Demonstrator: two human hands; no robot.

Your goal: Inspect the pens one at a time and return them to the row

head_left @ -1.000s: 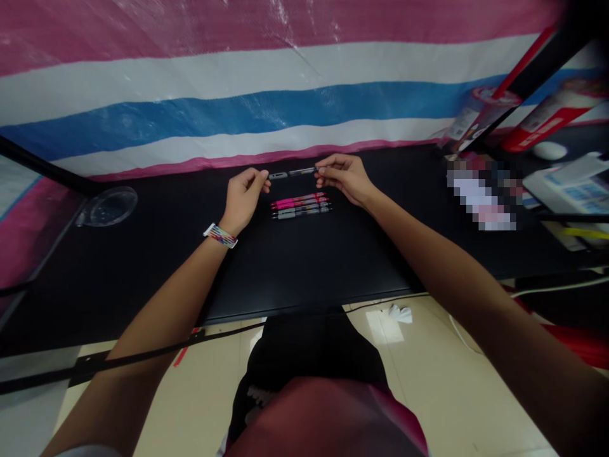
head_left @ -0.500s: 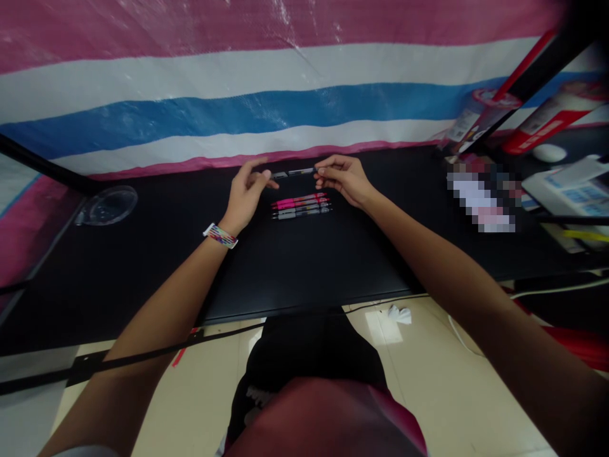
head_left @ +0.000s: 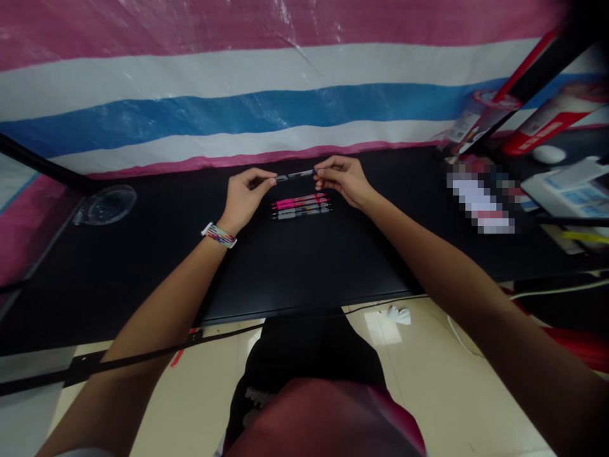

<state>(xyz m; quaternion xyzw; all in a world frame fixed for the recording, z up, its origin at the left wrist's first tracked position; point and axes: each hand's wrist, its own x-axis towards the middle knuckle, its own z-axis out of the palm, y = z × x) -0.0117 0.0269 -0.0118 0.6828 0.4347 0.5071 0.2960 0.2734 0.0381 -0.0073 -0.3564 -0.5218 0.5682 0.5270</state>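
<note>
A dark pen (head_left: 295,176) with a clear barrel is stretched crosswise between my two hands near the back of the black table. My left hand (head_left: 248,193), with a colourful band on its wrist, pinches the left end between thumb and fingers. At the other end, the fingertips of my right hand (head_left: 343,179) close on the pen. Just below it lie pink pens (head_left: 297,202) and grey pens (head_left: 299,212), side by side in a neat row on the table.
A clear round plastic lid (head_left: 110,205) lies at the left of the black table (head_left: 295,273). On the right stand a clear canister (head_left: 480,120), a red-and-white canister (head_left: 552,120) and a white box (head_left: 571,184). Striped sheeting (head_left: 266,101) hangs behind.
My left thumb and fingers have closed on the pen's left end; before, they were spread around it. The right hand keeps its hold, and the row of pens has not moved.
</note>
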